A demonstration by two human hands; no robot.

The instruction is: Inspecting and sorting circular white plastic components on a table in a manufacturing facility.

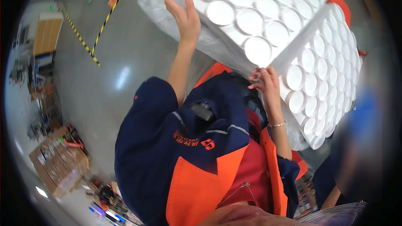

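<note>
Two large blocks of white round dish-like pieces (257, 50) in close rows fill the upper right, with clear plastic film (217, 44) hanging along their sides. My left hand (184, 19) is at the left edge of the farther block, open, its fingers stretched upward and nothing in them. At that block's near corner is my right hand (266, 86), its fingers loosely bent and apart, their tips at the corner beneath the nearest round piece. Whether they touch the film there I cannot tell. The second block (322, 75) stands to the right, its rows facing sideways.
An orange-red frame part (211, 73) shows under the blocks near my body. Another person (351, 150), blurred, stands at the right. Yellow-black floor tape (109, 14) crosses the grey floor at left. Cardboard boxes (58, 159) and shelving goods line the far left.
</note>
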